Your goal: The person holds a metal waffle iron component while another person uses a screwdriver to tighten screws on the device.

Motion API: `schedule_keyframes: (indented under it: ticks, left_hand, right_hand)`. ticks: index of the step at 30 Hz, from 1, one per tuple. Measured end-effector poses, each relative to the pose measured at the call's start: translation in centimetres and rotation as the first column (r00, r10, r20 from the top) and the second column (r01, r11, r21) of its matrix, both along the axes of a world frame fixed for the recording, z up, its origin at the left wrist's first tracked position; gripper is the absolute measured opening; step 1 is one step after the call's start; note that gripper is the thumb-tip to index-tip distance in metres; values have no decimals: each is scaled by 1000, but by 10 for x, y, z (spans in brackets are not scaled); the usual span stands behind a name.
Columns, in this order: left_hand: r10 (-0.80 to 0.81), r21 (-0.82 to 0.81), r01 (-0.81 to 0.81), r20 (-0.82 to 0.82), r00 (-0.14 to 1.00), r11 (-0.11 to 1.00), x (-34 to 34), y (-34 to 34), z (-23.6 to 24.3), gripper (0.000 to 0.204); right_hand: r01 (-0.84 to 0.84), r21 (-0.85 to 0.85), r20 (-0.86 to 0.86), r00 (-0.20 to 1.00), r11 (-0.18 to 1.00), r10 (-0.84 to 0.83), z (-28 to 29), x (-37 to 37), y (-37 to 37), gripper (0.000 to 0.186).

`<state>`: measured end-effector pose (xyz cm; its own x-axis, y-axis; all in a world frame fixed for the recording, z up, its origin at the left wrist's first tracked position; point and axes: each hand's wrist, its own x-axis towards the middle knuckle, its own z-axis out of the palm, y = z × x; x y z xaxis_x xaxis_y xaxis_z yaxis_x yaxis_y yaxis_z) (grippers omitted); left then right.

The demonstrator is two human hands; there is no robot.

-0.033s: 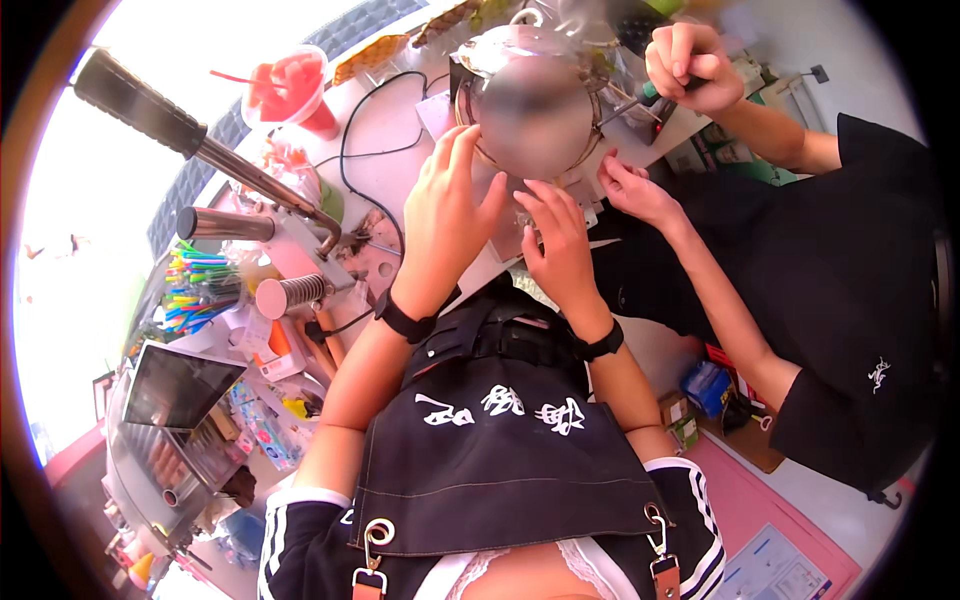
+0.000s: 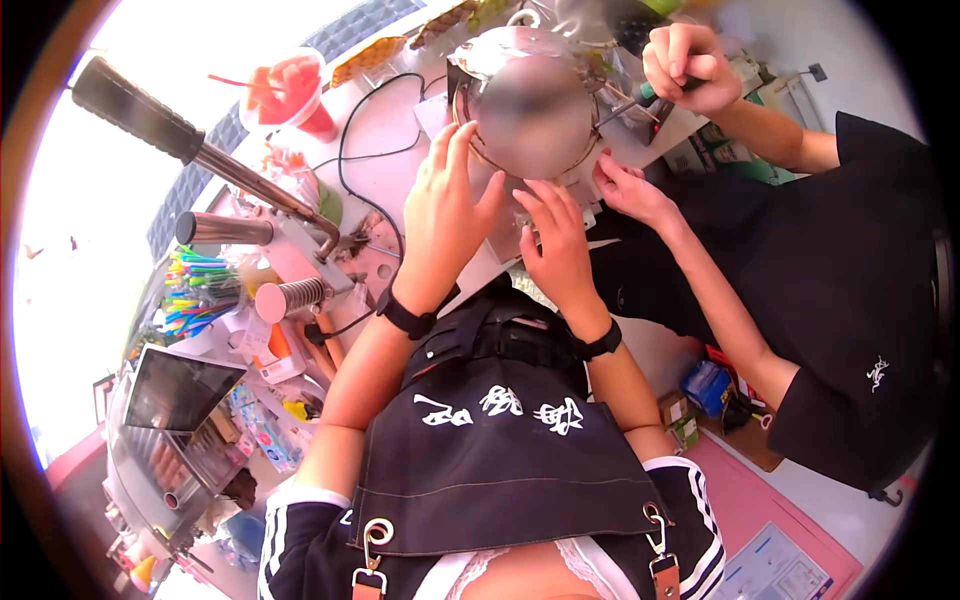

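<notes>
Disc (image 2: pixel 535 118), grey and blurred, lies on the worktop (image 2: pixel 390 118), just ahead of the left hand (image 2: pixel 440 215) and right hand (image 2: pixel 562 238) (round, so no long axis); left fingers, spread wide, are nearer; right fingers, loosely parted, look empty; contact is unclear.

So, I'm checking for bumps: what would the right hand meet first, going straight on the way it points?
Most likely the near edge of the round grey disc, just ahead of the right hand, though the depth between them is unclear.
</notes>
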<state>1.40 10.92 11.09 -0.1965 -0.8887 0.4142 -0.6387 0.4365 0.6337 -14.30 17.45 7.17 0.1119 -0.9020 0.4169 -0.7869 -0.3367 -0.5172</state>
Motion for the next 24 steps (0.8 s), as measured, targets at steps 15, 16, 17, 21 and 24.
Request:
schedule_keyframes:
  ticks: [15,16,17,21,24]
  left_hand:
    - [-24,10,23,138,990,1000,-6,-21,-36,81]
    - [-21,0,21,138,990,1000,-6,-21,-36,81]
    - [-18,-5,18,120,993,1000,-7,-21,-36,78]
    - [78,74,-69,-124,989,995,-13,-30,-48,65]
    - [376,274,-283,-395,838,919,-21,-58,-99,56]
  right_hand:
    - [8,-14,-59,998,1000,-9,-5,-1,-10,46]
    - [10,-18,-57,998,1000,-11,-6,0,-11,45]
    - [19,-23,-52,998,1000,-20,-7,1,-11,43]
    - [31,-29,-51,998,999,-32,-8,2,-9,40]
    - [15,-43,-37,999,999,-16,-8,9,-7,39]
